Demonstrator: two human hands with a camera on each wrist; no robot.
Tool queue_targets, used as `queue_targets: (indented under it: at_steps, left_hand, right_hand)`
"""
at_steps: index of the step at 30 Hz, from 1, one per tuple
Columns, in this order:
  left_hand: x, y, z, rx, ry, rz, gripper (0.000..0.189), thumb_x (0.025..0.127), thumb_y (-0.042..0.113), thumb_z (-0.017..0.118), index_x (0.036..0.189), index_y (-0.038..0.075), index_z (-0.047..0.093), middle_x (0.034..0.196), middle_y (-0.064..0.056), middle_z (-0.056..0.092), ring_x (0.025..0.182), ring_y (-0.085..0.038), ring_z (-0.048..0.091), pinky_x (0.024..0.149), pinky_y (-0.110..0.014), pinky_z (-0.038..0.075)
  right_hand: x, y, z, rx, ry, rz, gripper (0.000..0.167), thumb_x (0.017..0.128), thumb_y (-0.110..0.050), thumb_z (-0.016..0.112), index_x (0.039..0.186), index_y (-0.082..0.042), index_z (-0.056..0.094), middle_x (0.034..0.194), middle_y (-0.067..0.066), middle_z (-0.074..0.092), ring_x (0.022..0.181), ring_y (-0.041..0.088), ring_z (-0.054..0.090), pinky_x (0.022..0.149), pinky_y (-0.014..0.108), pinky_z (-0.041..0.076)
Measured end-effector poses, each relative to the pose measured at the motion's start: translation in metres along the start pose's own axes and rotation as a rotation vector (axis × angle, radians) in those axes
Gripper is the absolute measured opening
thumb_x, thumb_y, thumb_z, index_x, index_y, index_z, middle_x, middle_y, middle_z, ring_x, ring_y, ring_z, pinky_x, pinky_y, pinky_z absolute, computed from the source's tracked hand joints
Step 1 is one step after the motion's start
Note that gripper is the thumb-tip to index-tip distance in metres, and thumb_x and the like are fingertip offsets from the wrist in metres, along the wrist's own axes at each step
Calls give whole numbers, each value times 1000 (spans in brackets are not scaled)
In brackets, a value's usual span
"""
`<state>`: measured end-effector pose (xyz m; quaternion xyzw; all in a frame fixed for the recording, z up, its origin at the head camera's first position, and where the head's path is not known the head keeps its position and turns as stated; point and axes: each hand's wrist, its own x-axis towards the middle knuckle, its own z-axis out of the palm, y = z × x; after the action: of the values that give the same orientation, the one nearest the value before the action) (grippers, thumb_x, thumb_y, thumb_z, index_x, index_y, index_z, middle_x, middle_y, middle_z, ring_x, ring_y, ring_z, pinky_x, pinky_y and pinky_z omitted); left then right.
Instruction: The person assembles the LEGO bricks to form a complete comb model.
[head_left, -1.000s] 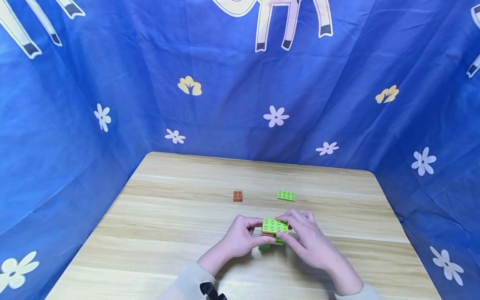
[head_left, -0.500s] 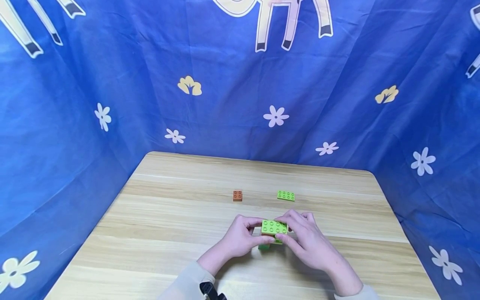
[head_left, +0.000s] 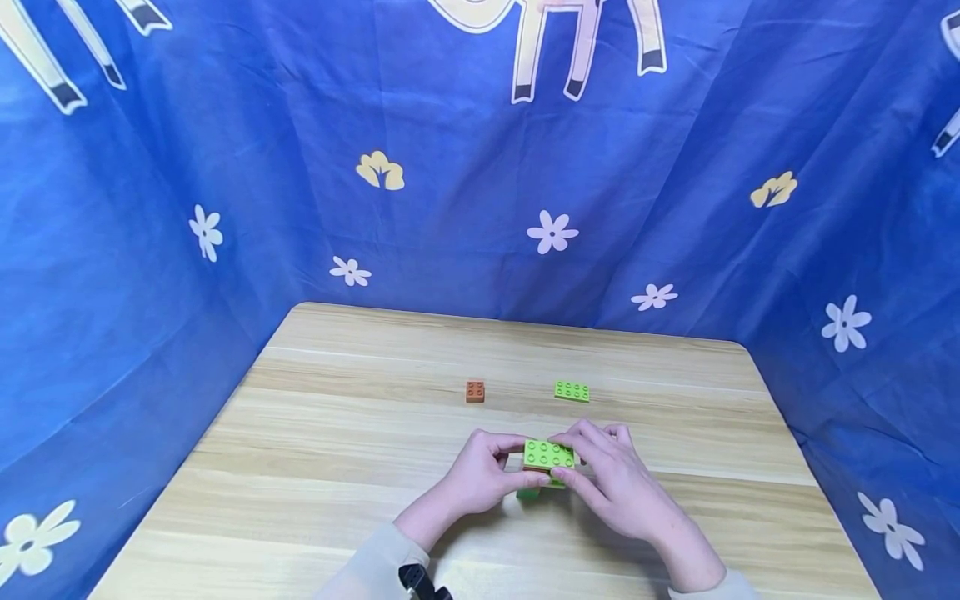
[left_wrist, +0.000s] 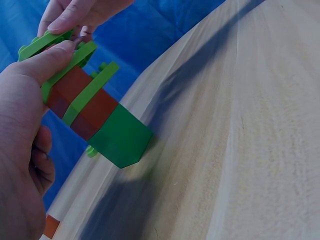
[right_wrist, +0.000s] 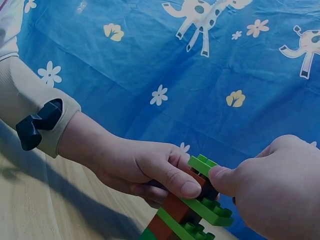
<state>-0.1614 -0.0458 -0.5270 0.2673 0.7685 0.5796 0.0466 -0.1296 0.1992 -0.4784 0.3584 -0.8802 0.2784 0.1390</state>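
A stack of toy building bricks stands on the table between both hands. Its dark green base block (left_wrist: 122, 135) carries brown bricks (left_wrist: 102, 107) alternating with lime-green plates (left_wrist: 92, 90). The topmost lime-green plate (head_left: 548, 454) shows its studs in the head view. My left hand (head_left: 483, 475) grips the stack's upper part from the left, thumb in front and fingers behind. From the right, my right hand (head_left: 618, 479) pinches the top plate's right end, thumb at the near edge and fingers at the far edge. The stack's far side is hidden.
Farther back on the wooden table (head_left: 360, 400) lie a loose brown brick (head_left: 475, 392) and a loose lime-green plate (head_left: 572, 392). A blue patterned cloth (head_left: 465, 208) hangs behind and along both sides. A black device (right_wrist: 40, 125) is strapped at the left wrist.
The top plate has shifted down very slightly since a second ago. Both hands keep nearly the same place and hold, and the loose pieces stay put.
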Motion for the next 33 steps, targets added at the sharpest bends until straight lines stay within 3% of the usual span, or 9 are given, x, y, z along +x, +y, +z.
queue_targets:
  at_steps: [9, 13, 17, 20, 23, 25, 33]
  left_hand:
    - [-3, 2, -1, 65, 4, 25, 40, 83, 36, 92, 119, 22, 81, 63, -3, 61, 48, -2, 34, 42, -22, 26]
    - [-2, 2, -3, 102, 0, 36, 42, 84, 42, 91, 121, 26, 80, 71, 3, 67, 47, -1, 38, 41, -22, 29]
    - [-2, 6, -8, 117, 13, 71, 49, 84, 41, 91, 128, 24, 78, 71, 6, 64, 47, -2, 42, 41, -23, 35]
    - [-1, 11, -11, 120, 25, 127, 50, 84, 37, 92, 130, 21, 77, 84, 9, 72, 49, -2, 46, 44, -23, 41]
    - [1, 16, -12, 146, 30, 195, 43, 86, 35, 90, 126, 21, 79, 108, 13, 77, 52, -2, 50, 48, -23, 45]
    - [2, 18, -12, 156, 32, 214, 39, 87, 35, 90, 122, 21, 80, 113, 14, 76, 53, -1, 50, 48, -23, 45]
    - [2, 18, -13, 166, 39, 178, 37, 85, 42, 90, 116, 24, 82, 107, 16, 77, 48, -2, 46, 43, -24, 40]
  right_hand:
    - [1, -1, -1, -14, -10, 1, 30, 105, -34, 68, 133, -23, 68, 118, -21, 59, 100, -1, 58, 94, 39, 31]
    - [1, 1, -1, -16, -18, 4, 30, 105, -35, 68, 133, -24, 68, 118, -22, 58, 101, -2, 58, 94, 39, 31]
    - [0, 2, -1, -30, -10, -16, 32, 105, -33, 68, 135, -22, 67, 119, -19, 59, 100, 0, 59, 94, 41, 31]
    - [0, 1, -2, -33, -17, -13, 34, 105, -34, 68, 136, -21, 67, 120, -18, 60, 100, -1, 59, 95, 41, 32]
    - [0, 1, -3, -27, -31, -1, 34, 106, -36, 67, 137, -23, 67, 120, -20, 59, 100, -2, 58, 96, 40, 31]
    - [0, 1, -3, -22, -39, 7, 34, 106, -37, 66, 137, -24, 67, 120, -21, 58, 100, -3, 57, 97, 40, 31]
    - [-1, 2, -1, -24, -24, -16, 32, 106, -36, 66, 137, -25, 66, 120, -20, 59, 96, -2, 58, 95, 42, 31]
